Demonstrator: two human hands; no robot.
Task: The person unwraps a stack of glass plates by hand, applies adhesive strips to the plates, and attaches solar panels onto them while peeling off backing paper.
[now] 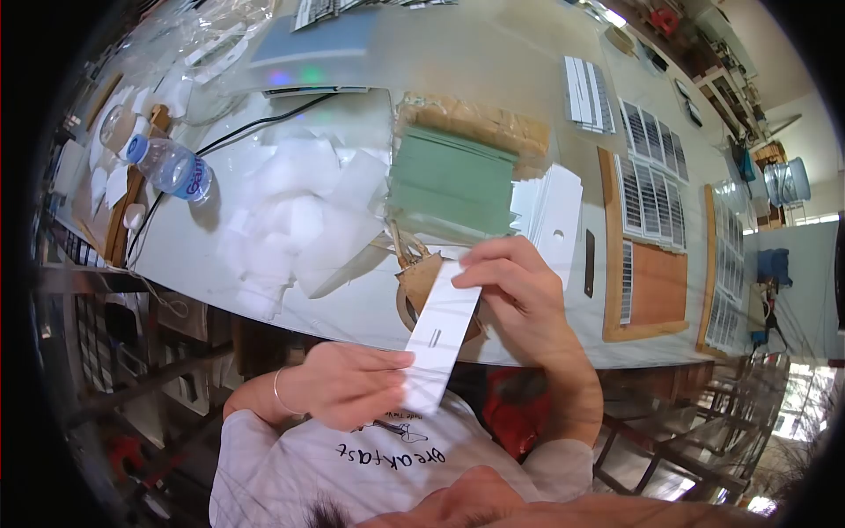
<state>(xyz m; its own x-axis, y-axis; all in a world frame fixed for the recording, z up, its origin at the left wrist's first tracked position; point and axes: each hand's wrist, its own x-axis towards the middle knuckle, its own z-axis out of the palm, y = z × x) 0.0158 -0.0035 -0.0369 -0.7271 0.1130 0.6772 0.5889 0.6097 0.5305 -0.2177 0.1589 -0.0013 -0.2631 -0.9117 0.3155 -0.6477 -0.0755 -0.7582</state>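
Observation:
A long white card (447, 317) with a small dark slot mark slants above my lap at the table's front edge. Its lower left edge is between the fingers and thumb of my left hand (356, 383), which has a thin bracelet at the wrist. My right hand (519, 290) pinches the card's upper end. Just behind the card lie a brown cardboard piece (417, 280) and a roll of tape (406, 308), partly hidden. A stack of green sheets (451, 183) sits beyond, with white cards (560, 211) fanned out to its right.
Crumpled white sheets (286, 216) heap on the left, beside a water bottle (176, 169) and a black cable (255, 123). To the right are a wooden-framed board (607, 255) with printed strips (651, 198) and a dark flat strip (590, 264). A blue box (312, 48) stands at the back.

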